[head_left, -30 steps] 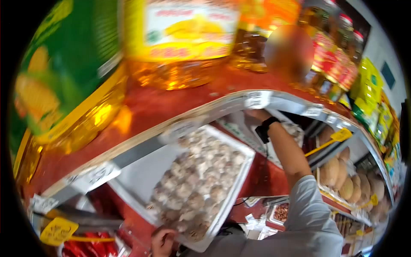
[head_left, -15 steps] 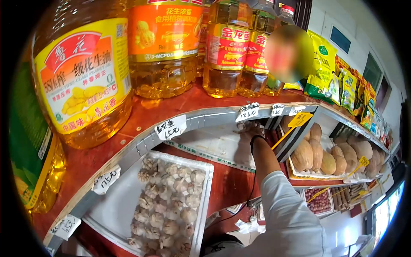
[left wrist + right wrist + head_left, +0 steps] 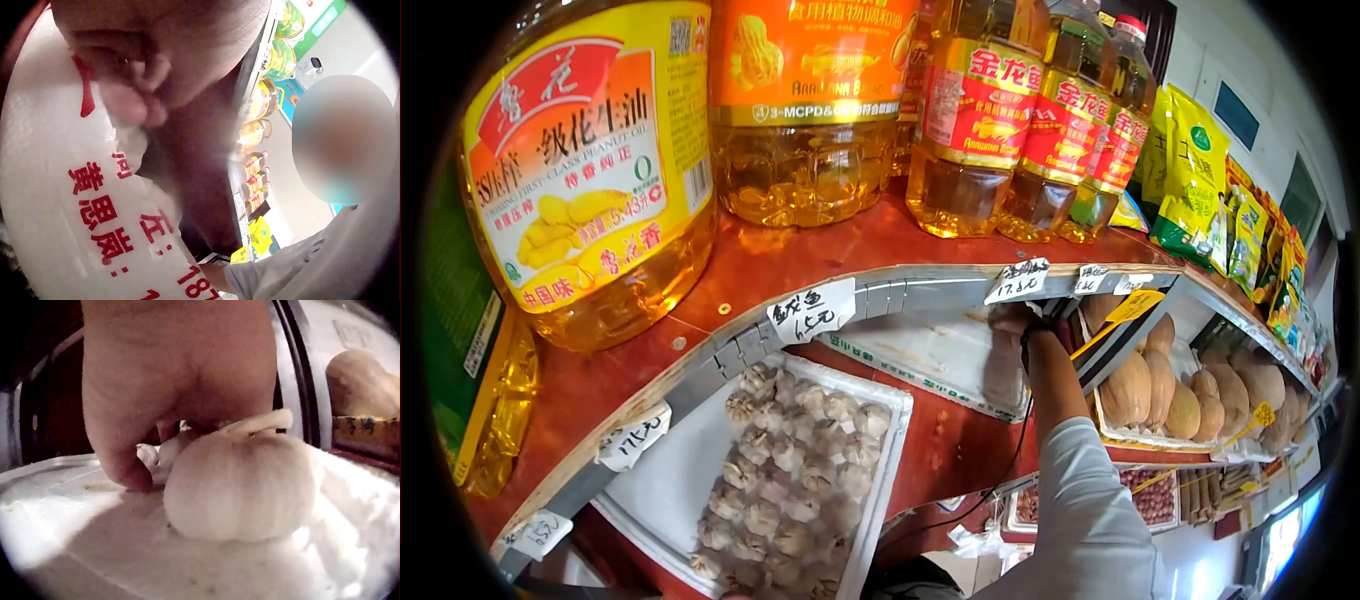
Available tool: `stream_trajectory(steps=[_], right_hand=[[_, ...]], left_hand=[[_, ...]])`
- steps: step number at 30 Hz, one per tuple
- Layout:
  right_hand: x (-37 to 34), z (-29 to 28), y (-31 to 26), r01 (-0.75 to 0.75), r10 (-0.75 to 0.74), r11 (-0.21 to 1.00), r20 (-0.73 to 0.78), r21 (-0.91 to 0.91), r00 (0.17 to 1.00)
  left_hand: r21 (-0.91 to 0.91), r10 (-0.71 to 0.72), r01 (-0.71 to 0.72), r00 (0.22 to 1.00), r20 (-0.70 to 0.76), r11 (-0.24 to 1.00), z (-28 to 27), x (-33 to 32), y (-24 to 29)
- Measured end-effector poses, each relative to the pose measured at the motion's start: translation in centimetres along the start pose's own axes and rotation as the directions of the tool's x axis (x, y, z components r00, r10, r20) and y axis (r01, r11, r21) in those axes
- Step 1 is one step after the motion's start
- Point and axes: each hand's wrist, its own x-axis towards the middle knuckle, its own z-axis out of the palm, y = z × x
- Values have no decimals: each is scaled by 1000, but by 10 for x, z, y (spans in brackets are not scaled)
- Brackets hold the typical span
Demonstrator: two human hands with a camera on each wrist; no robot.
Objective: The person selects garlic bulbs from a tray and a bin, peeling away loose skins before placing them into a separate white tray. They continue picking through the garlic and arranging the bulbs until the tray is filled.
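My right hand (image 3: 1012,318) reaches under the shelf edge into a shallow white foam tray (image 3: 920,352). In the right wrist view its thumb and fingers curl down around a small garlic bulb (image 3: 174,447), partly hidden behind them. A larger garlic bulb (image 3: 244,484) sits on the foam nearer the camera. My left hand (image 3: 156,56) has bent fingers at the broken rim of a white foam box (image 3: 50,162) with red lettering, gripping the edge. Another foam box (image 3: 900,425), partly filled with garlic bulbs (image 3: 785,470), lies in front of me in the head view.
Large oil bottles (image 3: 585,180) stand along the red shelf (image 3: 800,255) above the boxes. Paper price tags (image 3: 810,310) hang from its front edge. To the right are a grey post (image 3: 1125,345), yellow tags (image 3: 1135,305) and squashes (image 3: 1170,395). A dark cable (image 3: 1020,450) hangs below.
The head view has turned, steadied and sharpened. The left hand, seen at the garlic box's near end a second ago, has dropped out of the head view. The right hand remains at the rear tray.
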Motion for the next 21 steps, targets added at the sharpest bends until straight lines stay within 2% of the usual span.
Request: stream_trajectory(steps=[1, 3, 4, 5, 7, 8, 10, 11, 12, 13, 14, 15, 16, 17, 18, 19, 21], right_hand=[[1, -3, -7, 6, -6, 1000, 9, 0, 1000], [-1, -6, -23, -136, 125, 970, -65, -203, 990], [17, 46, 26, -272, 336, 867, -88, 417, 938], [8, 19, -1, -421, 439, 870, -15, 256, 899], [-18, -30, -58, -396, 401, 912, -28, 107, 916], [-13, -28, -54, -388, 392, 916, -20, 104, 920], [-5, -24, -38, -273, 282, 956, 92, -105, 955], [-6, -26, -46, -263, 274, 958, 100, -109, 956], [-9, -30, -56, -154, 138, 943, -75, -293, 988], [-10, -34, -66, -74, -37, 875, -218, -478, 975], [-1, -41, -66, -40, 7, 911, -82, -410, 997], [1, -43, -68, -36, 6, 912, -74, -410, 997], [2, -44, -72, 57, -128, 951, -217, -305, 968], [0, -45, -78, 166, -235, 964, -370, -208, 899], [-19, -80, -128, -40, 99, 973, -257, 225, 961], [-30, -95, -148, -50, 82, 954, -98, 295, 992], [-64, -106, -193, 292, -180, 835, -270, 466, 946]], left_hand=[[20, 23, -22, 1000, -14, 1000, 1, 1, 2], [-24, 4, -5, 1000, -15, 1000, 5, 0, 9], [-29, 14, -14, 1000, -9, 999, 5, 1, 12], [-37, 28, -29, 1000, -3, 999, 6, 2, 13], [-22, 45, -45, 999, -5, 999, 6, 1, 9], [-25, 35, -35, 999, -12, 999, 6, 1, 9], [-18, 23, -23, 1000, -7, 1000, 4, 2, 5], [-21, 13, -14, 1000, -15, 1000, 3, 2, 4], [-28, 5, -5, 1000, -11, 1000, 2, 2, 4], [-36, -3, 3, 1000, -9, 999, 3, 2, 5], [-39, 52, -53, 998, -23, 998, 6, 3, 8], [-37, 45, -46, 999, -25, 998, 6, 3, 9], [-74, -8, 4, 999, -47, 997, 5, 1, 10], [-109, -59, 51, 996, -69, 993, 3, -1, 9], [-93, 42, -54, 991, -125, 994, 2, -1, 3], [-89, 41, -53, 990, -137, 995, 2, 1, -5], [-213, 175, -267, 912, -371, 940, -1, 7, -18]])
